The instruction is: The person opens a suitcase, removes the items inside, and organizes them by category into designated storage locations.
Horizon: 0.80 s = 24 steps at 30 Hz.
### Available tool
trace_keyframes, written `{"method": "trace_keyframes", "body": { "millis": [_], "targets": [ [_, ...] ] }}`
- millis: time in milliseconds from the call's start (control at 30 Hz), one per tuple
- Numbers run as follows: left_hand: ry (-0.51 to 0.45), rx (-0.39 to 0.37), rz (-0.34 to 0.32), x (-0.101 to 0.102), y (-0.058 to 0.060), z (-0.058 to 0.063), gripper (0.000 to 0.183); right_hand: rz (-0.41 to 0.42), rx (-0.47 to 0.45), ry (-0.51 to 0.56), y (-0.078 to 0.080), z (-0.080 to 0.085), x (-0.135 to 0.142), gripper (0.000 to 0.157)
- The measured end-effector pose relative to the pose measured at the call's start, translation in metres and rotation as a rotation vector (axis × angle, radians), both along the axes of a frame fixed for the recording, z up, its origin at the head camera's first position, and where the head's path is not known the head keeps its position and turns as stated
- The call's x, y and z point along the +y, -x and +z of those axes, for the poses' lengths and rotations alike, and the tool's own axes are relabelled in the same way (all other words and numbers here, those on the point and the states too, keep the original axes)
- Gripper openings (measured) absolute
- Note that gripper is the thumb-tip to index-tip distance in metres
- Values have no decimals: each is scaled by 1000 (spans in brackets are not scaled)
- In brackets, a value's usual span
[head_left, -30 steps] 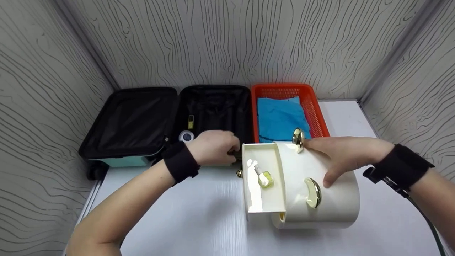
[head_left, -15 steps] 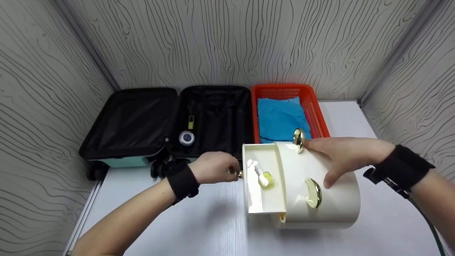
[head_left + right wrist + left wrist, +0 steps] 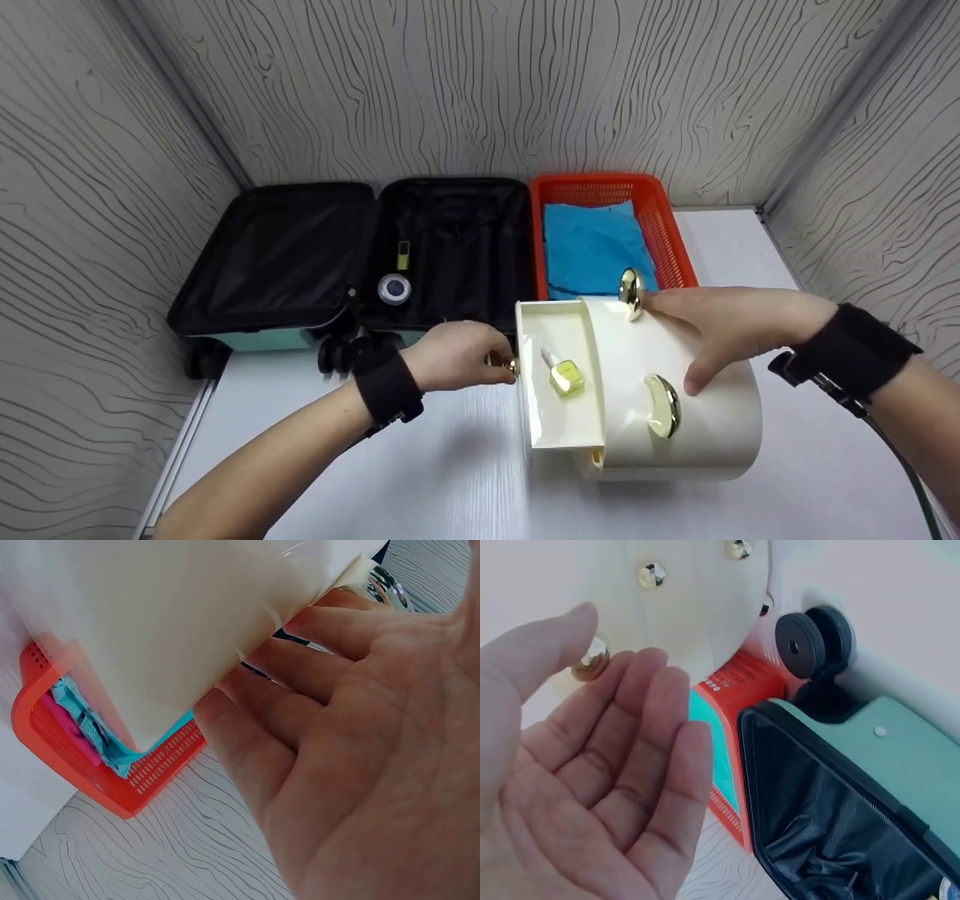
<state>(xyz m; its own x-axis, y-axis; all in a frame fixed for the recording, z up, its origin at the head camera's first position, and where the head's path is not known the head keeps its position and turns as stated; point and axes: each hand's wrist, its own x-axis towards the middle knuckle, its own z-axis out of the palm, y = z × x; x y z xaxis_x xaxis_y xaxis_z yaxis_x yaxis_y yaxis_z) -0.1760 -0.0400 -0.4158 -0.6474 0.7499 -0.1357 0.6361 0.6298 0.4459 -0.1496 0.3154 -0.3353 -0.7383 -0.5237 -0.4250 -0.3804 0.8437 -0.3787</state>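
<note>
A cream storage box [image 3: 701, 442] with rounded sides and gold handles stands on the table in the head view. Its top drawer [image 3: 544, 431] is pulled out to the left. A small yellow-green bottle [image 3: 566, 377] with a slim pale cap, resembling nail polish, lies inside that drawer. My left hand [image 3: 457, 356] holds the drawer's gold knob [image 3: 592, 660] between thumb and fingers. On the box's top, beside the upright gold handle [image 3: 631, 292], rests my right hand [image 3: 739, 326] with thumb spread. The right wrist view shows its fingers [image 3: 247, 735] extended along the box's edge.
Behind the hands lies a spread suitcase [image 3: 465, 247], black inside, holding a round white-rimmed container [image 3: 394, 289] and a small yellow-labelled item [image 3: 403, 256]. A red basket [image 3: 671, 240] with blue cloth [image 3: 592, 247] stands behind the box, close to it.
My left hand has come down from beside the suitcase to the knob. The drawer has shifted slightly right, and the bottle has slid a little. My right hand stays on the box.
</note>
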Motion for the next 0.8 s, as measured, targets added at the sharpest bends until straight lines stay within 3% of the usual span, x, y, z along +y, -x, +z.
{"method": "trace_keyframes", "body": {
  "millis": [800],
  "targets": [
    [-71, 3, -56, 29, 2, -2, 15, 16, 21, -10, -1, 2, -1, 111]
  ]
}}
